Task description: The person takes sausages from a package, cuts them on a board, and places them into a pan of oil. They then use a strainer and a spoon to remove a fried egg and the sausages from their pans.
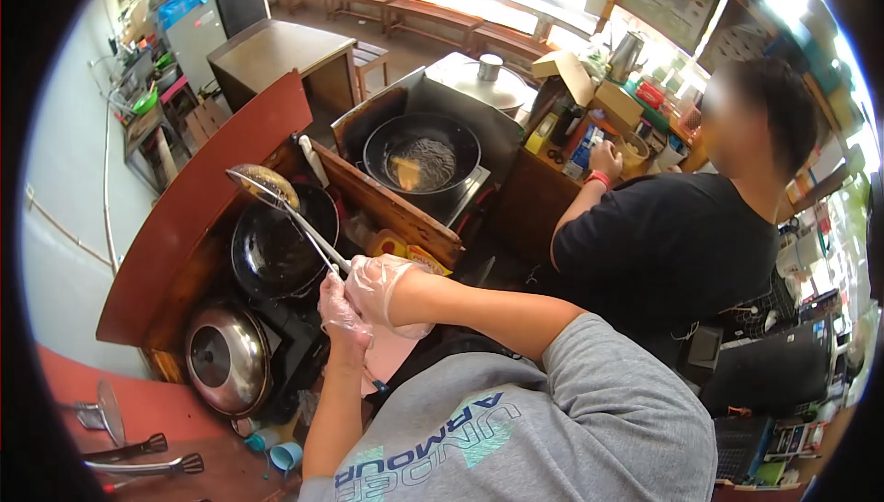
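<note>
Head view: left hand and right hand grip utensils; wok beneath.

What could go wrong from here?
1. The scoop is held out past the edge of the wok; anything in it might drip or fall outside.
2. The left hand and right hand wear loose plastic gloves, which could slip on the handle.
3. A co-worker stands close on the right; a bump might jolt the scoop.
</note>
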### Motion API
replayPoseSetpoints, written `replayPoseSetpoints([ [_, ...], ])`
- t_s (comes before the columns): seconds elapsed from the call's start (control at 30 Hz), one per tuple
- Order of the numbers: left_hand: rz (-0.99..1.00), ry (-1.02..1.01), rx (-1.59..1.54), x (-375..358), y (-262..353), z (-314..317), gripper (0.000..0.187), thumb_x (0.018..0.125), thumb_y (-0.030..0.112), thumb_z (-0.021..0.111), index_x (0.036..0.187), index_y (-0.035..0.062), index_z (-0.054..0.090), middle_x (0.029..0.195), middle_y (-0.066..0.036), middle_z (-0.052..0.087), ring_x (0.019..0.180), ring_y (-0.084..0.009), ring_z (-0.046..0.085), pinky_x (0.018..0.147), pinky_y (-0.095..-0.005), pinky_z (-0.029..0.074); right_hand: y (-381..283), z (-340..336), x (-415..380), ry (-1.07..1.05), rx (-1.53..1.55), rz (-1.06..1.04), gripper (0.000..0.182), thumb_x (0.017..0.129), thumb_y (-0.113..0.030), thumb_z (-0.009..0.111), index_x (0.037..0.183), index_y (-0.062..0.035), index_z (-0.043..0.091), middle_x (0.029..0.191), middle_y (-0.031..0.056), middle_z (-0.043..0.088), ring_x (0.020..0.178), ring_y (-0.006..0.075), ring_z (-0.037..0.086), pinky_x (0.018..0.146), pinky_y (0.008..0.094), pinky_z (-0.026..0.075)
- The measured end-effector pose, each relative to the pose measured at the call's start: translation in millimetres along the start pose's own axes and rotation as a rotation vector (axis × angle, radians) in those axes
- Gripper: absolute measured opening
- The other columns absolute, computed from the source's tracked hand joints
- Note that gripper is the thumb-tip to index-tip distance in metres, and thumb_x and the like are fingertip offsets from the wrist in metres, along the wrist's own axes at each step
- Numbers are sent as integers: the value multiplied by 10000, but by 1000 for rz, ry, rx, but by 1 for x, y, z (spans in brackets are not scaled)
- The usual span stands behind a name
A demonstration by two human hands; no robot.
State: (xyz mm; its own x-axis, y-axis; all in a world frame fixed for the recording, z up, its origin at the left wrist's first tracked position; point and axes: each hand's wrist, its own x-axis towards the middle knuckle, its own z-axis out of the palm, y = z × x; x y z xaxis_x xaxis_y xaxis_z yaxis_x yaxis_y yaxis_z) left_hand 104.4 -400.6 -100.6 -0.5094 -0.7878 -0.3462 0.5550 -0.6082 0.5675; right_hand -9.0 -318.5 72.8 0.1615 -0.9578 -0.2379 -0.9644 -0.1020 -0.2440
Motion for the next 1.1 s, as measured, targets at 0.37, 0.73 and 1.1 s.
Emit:
replayPoseSetpoints([
  [0.37, -75, 112, 30, 4, -11, -6, 273, 1059, 290, 488, 1250, 99, 530, 1180, -72, 620, 1073, -206, 617, 941, -390, 523, 4, 2, -1, -48, -4, 6, 431, 710, -89, 751, 1113, 39, 667, 1132, 230, 655, 1005, 345, 703, 812, 393, 587],
  [0.73, -27, 116, 55, 11, -19, -17, 259, 1054, 276, 503, 1217, 79, 549, 1128, -62, 634, 1030, -191, 626, 907, -362, 533, 7, 0, 1, -125, 79, 6, 562, 561, 0, 808, 1084, 75, 615, 1104, 258, 604, 989, 368, 680, 810, 387, 570],
  [1.1, -66, 19, -43, -4, 4, 6, 269, 1070, 346, 438, 1231, 135, 480, 1166, -69, 609, 1054, -239, 625, 922, -418, 543, -7, -17, -6, -81, -24, -23, 583, 670, -23, 778, 1195, 103, 558, 1093, 268, 595, 937, 372, 703, 724, 400, 592],
])
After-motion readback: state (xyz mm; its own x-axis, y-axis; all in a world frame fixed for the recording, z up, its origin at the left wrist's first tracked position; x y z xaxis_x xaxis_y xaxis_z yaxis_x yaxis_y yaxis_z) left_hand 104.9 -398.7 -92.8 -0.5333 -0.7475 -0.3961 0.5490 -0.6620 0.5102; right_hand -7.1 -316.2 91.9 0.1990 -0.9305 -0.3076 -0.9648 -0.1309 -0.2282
